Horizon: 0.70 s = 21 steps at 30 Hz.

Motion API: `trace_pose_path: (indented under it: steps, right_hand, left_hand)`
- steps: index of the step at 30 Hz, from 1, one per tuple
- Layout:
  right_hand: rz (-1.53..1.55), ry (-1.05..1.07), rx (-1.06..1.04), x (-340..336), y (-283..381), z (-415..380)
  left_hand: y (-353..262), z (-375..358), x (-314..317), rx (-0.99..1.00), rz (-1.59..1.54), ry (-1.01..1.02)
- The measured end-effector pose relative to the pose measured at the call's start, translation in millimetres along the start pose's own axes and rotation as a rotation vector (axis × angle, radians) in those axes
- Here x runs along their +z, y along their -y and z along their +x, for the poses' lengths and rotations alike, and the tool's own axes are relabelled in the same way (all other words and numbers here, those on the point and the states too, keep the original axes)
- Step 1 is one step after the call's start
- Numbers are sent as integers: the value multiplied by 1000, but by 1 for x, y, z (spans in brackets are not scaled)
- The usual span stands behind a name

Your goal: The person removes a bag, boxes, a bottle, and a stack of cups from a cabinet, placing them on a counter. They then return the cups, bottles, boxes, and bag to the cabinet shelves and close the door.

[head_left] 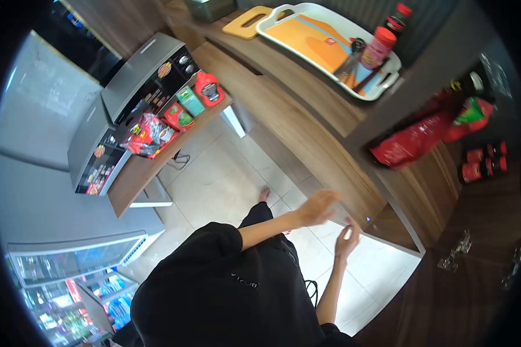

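Note:
My left hand (318,209) reaches over the front of the wooden shelf cabinet (307,144), its fingers stretched out and partly smeared by motion. Nothing shows in it. Just below and to its right is my right hand (346,242), thumb and finger curled together into a ring. Whatever lies between those fingertips, if anything, is too small to make out. The hands are close but apart. A tiny blue spot (369,219) shows on the wooden board beyond my right hand.
A white tray (263,29) with bottles and cutlery stands beside a yellow cutting board (243,26). Red packets (411,139) and small bottles (480,169) lie at right. At left are microwaves (150,75), a sauce bottle (209,89) and a glass-fronted fridge (81,260).

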State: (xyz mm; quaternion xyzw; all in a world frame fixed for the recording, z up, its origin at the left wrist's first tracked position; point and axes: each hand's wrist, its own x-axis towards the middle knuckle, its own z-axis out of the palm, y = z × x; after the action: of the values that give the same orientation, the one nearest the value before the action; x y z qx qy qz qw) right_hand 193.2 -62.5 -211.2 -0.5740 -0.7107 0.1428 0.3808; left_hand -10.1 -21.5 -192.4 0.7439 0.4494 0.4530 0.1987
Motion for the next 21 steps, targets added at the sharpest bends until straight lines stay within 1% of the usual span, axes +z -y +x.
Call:
trace_pose_path:
  steps: [1,2,3,4,5,7,9,11,12,13,14,15,16,18,19,20,21]
  right_hand:
    - [51,171,1,20,-14,-16]
    - [213,372,159,30,-11,-24]
    - [367,568,318,41,-7,-28]
    - [385,761,554,63,-40,-49]
    - [390,948,797,86,-79,-80]
    - [288,1217,722,108,-112,-117]
    - [195,1196,600,130,-154,-160]
    - [126,1209,671,147,-196,-195]
    - [164,1238,776,152,-184,-182]
    - [203,1259,885,160,-185,-177]
    - [238,1260,881,171,-182,-171]
    - [286,1260,876,195,-160,-159]
    - [187,1339,670,227,-142,-140]
    - [-45,1487,265,267,-113,-94]
    - [152,1362,416,307,-123,-89]
    - [229,1380,451,333,-65,-48]
    - [-70,1389,299,391,-65,-26]
  left_hand:
    - [32,-30,-12,-115,59,52]
    - [62,-67,-29,-230,98,150]
    - [104,-116,-35,-293,153,213]
    - [131,-155,-51,-482,164,305]
    - [158,-202,-65,-550,220,282]
    - [148,-229,-130,-980,67,229]
    - [177,-282,-154,-983,130,-48]
    - [176,-290,-192,-1117,142,-265]
    - [181,-291,-211,-1174,148,-375]
    - [192,-298,-219,-1194,141,-433]
    - [202,-302,-225,-1210,133,-493]
    - [213,-294,-249,-1220,133,-548]
    - [221,-287,-266,-1216,159,-548]
    - [234,-269,-300,-1073,267,-594]
    - [241,-251,-329,-993,331,-621]
    - [240,-233,-359,-988,268,-615]
    - [242,-217,-383,-980,341,-610]
